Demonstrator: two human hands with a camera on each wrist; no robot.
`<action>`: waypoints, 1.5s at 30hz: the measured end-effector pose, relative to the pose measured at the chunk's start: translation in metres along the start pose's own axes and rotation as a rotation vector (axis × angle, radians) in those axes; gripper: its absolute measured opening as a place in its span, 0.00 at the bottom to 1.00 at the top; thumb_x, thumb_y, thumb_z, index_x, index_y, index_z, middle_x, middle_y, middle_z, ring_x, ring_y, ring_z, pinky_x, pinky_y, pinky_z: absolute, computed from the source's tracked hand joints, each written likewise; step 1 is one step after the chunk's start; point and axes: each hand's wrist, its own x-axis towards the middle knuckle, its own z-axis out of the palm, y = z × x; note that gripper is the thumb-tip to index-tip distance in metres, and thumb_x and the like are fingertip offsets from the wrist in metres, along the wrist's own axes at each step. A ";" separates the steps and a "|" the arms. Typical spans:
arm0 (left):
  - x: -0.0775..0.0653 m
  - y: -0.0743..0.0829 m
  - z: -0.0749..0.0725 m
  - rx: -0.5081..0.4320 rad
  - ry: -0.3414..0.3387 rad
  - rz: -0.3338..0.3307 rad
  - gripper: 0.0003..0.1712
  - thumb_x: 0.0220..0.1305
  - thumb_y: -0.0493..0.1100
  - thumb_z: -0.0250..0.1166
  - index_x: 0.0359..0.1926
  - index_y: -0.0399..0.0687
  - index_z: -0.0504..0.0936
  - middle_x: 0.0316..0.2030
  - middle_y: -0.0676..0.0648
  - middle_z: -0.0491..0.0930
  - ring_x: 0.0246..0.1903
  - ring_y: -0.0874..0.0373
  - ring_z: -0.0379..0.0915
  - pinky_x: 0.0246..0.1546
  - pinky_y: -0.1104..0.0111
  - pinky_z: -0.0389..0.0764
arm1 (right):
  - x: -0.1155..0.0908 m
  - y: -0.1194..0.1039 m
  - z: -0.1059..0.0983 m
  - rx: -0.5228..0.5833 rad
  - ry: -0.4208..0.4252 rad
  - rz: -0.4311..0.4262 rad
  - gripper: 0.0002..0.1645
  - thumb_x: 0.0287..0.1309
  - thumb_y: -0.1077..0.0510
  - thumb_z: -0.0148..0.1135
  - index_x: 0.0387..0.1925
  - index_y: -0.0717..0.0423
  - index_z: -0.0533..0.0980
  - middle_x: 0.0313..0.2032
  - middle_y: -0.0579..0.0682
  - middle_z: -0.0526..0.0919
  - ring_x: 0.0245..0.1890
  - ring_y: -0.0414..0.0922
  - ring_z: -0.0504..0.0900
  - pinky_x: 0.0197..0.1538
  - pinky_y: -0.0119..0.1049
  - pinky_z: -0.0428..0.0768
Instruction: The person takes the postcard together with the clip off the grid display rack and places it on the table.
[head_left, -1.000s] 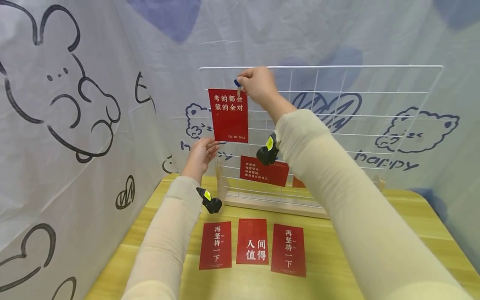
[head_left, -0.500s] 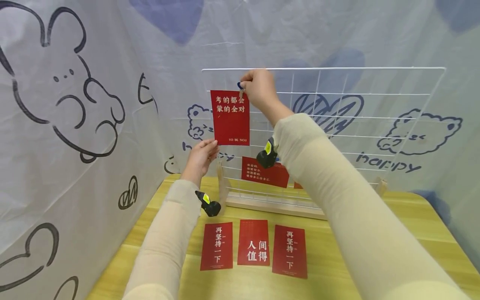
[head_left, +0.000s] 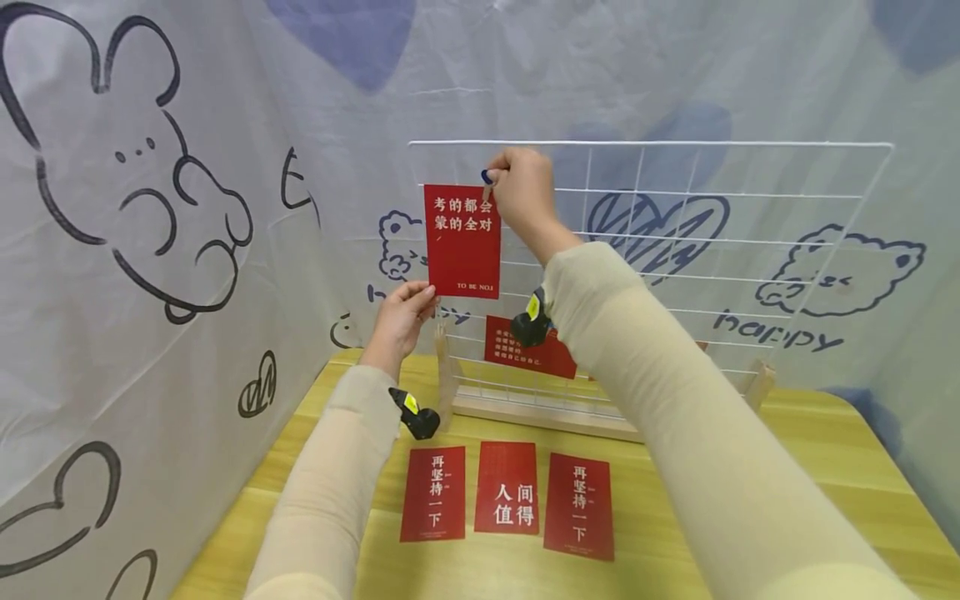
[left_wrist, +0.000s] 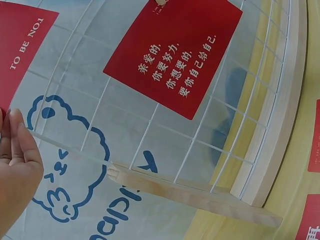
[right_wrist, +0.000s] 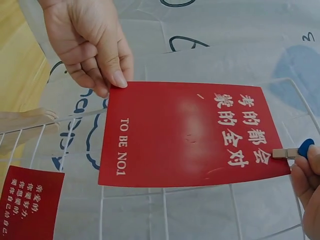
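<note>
My left hand (head_left: pixel 401 321) pinches the lower left corner of a red card (head_left: pixel 462 262) with white lettering, thumb on the front. At the card's top edge, near its right corner, my right hand (head_left: pixel 525 190) pinches a small wooden clothespin (right_wrist: pixel 282 153) with a blue end piece. The clothespin's tip lies over the card's face. Behind the card stands a white wire grid (head_left: pixel 652 143); whether the clothespin also grips a wire is hidden. A second red card (left_wrist: pixel 175 60) hangs lower on the grid, partly covered by the right wrist camera in the head view.
Three red cards lie in a row on the wooden table: a left card (head_left: pixel 433 493), a middle card (head_left: pixel 507 467) and a right card (head_left: pixel 579 506). Wooden feet (left_wrist: pixel 200 195) and a wooden base bar (head_left: pixel 540 417) carry the grid. A patterned curtain (head_left: pixel 337 125) surrounds the table.
My left hand's fingers, spread at the card's lower corner a second ago, now pinch that corner. My right hand stays at the clothespin. The whole head view has shifted slightly.
</note>
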 end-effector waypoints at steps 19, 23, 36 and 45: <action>-0.003 -0.002 0.008 -0.034 -0.012 0.047 0.05 0.58 0.32 0.54 0.28 0.45 0.72 0.31 0.49 0.69 0.32 0.59 0.69 0.47 0.68 0.67 | -0.008 0.004 -0.006 0.047 0.176 -0.043 0.08 0.55 0.66 0.51 0.33 0.64 0.76 0.34 0.53 0.75 0.31 0.42 0.75 0.29 0.23 0.72; -0.006 -0.004 0.006 -0.048 -0.025 0.056 0.05 0.57 0.31 0.54 0.28 0.44 0.71 0.31 0.48 0.68 0.32 0.59 0.69 0.45 0.71 0.69 | -0.012 0.005 -0.010 0.044 0.207 -0.035 0.07 0.55 0.65 0.51 0.33 0.64 0.75 0.34 0.54 0.75 0.33 0.43 0.73 0.33 0.24 0.70; -0.023 -0.021 0.004 -0.012 -0.058 0.001 0.02 0.58 0.32 0.53 0.31 0.43 0.71 0.27 0.51 0.70 0.30 0.61 0.69 0.48 0.66 0.66 | -0.031 0.031 -0.019 0.230 0.184 0.101 0.08 0.56 0.66 0.51 0.36 0.67 0.72 0.31 0.56 0.76 0.30 0.43 0.75 0.32 0.26 0.73; -0.015 -0.055 0.003 -0.064 -0.134 0.069 0.06 0.54 0.34 0.59 0.34 0.38 0.74 0.30 0.48 0.72 0.32 0.58 0.72 0.44 0.67 0.70 | -0.051 0.046 -0.036 0.372 0.188 0.151 0.09 0.56 0.66 0.51 0.37 0.69 0.72 0.27 0.53 0.74 0.25 0.38 0.74 0.33 0.27 0.76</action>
